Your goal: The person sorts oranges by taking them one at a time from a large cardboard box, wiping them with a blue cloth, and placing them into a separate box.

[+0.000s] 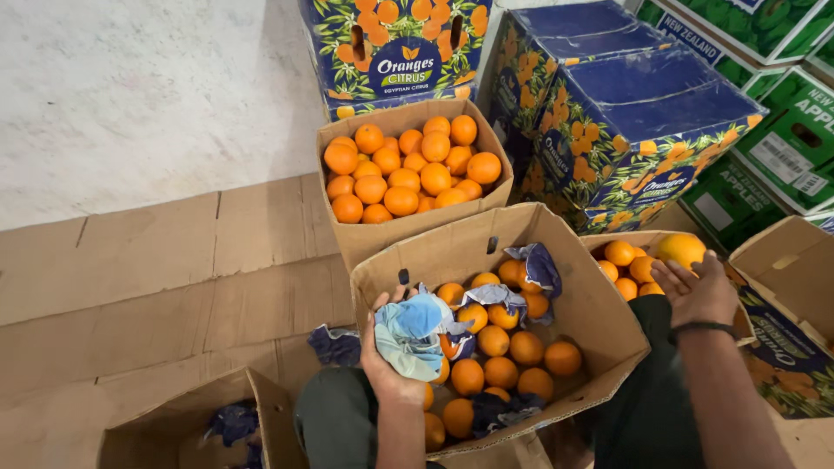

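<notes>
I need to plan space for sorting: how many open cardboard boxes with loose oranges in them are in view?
3. The full box at top centre, the middle box between the knees, and the right box beneath the right hand. The near-left box holds only wrappers, though some oranges may be hidden.

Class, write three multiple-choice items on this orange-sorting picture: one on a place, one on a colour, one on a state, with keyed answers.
1. Where is the right hand?
A. Over the small cardboard box of oranges at the right
B. On the floor
C. Inside the far box

2. What colour are the crumpled wrapping papers in the left hand?
A. Red
B. Light blue
C. Yellow

3. How is the far brown cardboard box of oranges?
A. Sealed
B. Empty
C. Open and full

Answers: A, it holds a round orange above that box; B, pale blue paper fills the palm; C, its flaps are open and the fruit is heaped.
</notes>
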